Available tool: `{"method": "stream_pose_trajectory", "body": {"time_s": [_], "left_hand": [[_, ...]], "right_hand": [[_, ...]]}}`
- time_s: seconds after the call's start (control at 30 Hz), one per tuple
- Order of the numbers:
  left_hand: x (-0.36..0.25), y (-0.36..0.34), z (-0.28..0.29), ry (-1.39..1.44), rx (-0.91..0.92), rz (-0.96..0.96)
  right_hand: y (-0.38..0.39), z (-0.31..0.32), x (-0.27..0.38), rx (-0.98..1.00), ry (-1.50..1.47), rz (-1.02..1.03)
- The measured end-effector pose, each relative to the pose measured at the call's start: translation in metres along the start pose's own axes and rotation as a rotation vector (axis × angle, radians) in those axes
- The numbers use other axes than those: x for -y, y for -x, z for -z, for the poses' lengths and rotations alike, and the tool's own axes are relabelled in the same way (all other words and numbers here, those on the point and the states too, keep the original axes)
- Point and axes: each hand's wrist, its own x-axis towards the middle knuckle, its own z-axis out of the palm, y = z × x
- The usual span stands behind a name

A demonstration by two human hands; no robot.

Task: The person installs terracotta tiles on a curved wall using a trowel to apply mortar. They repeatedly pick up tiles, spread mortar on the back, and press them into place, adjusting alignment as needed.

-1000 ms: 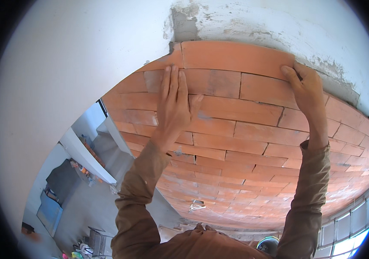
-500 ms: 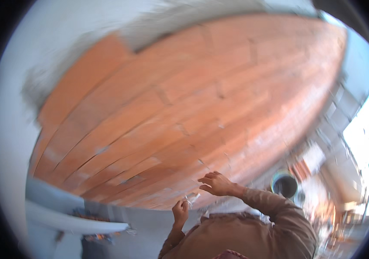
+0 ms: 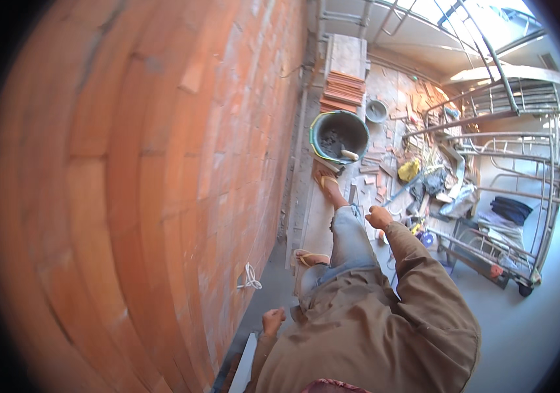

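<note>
My left hand hangs low beside my shirt, close to the orange brick surface, fingers curled and nothing visible in them. My right hand is over my jeans, its fingers loosely closed, with nothing showing in it. My sandalled feet are on a pale plank. Just ahead of them stands a dark bucket holding grey mortar and a tool with a light handle. Behind it lies a stack of orange tiles.
Metal scaffold frames crowd the right side. A small grey bucket, broken tiles, a yellow sack and dark bundles lie beside the plank. A white cable loop hangs from the brick surface.
Both hands have left the bricks and come down. My view has swung from the brickwork toward the plank, bucket and scaffold; the right hand's spread fingers are now curled.
</note>
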Motion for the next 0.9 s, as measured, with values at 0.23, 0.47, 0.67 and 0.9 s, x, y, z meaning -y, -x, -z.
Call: {"method": "stream_pose_trajectory", "body": {"time_s": [0.23, 0.47, 0.67, 0.9], "left_hand": [[-0.147, -0.101, -0.015, 0.179, 0.051, -0.075], [-0.277, -0.198, -0.109, 0.061, 0.258, -0.241], [-0.393, -0.36, -0.199, 0.013, 0.262, -0.476], [-0.502, -0.577, -0.241, 0.062, -0.252, -0.708]], "right_hand": [[-0.148, 0.007, 0.015, -0.112, -0.125, 0.068], [-0.335, 0.05, 0.058, -0.15, -0.124, 0.051], [-0.432, 0.009, 0.021, -0.077, 0.407, -0.064], [-0.423, 0.021, 0.057, 0.054, 0.103, 0.014]]}}
